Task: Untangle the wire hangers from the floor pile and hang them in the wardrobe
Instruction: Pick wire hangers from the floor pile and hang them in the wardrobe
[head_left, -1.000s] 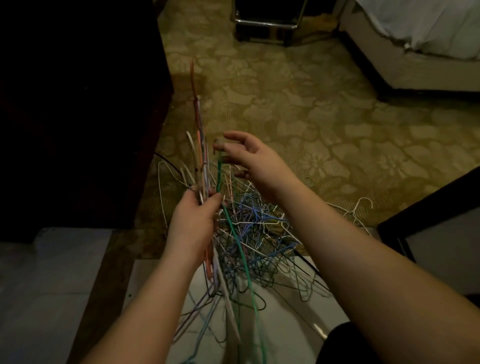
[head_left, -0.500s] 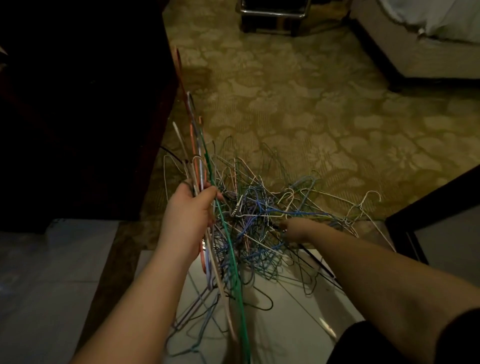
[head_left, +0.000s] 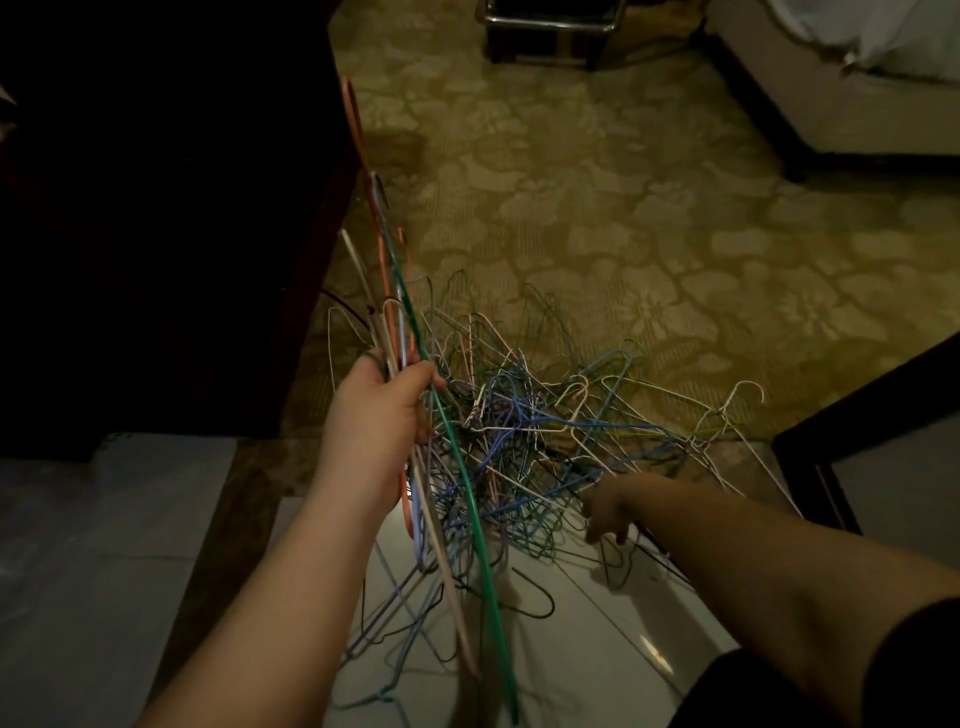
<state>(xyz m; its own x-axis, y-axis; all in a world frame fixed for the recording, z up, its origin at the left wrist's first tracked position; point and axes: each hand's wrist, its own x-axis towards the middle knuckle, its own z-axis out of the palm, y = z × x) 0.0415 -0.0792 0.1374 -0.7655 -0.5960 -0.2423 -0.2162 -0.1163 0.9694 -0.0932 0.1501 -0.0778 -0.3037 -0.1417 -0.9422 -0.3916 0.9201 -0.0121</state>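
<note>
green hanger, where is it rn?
Head view, centre-left: the green hanger is in the bundle gripped by the left hand, just left of the floor pile.

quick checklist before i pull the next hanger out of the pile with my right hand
1. Left hand grips the bundle of freed hangers: ok, fingers are curled round the wires.
2. Right hand has hold of one single hanger: cannot tell, its fingers are down at the near edge of the pile in dim light.
3. Chosen wire is free of its neighbours: not ok, the pile's wires cross and loop through one another.
4. Green hanger in the bundle is clear of the pile: cannot tell, it passes in front of the tangle.
5. Room to draw back over the pale floor tiles: ok.
</note>
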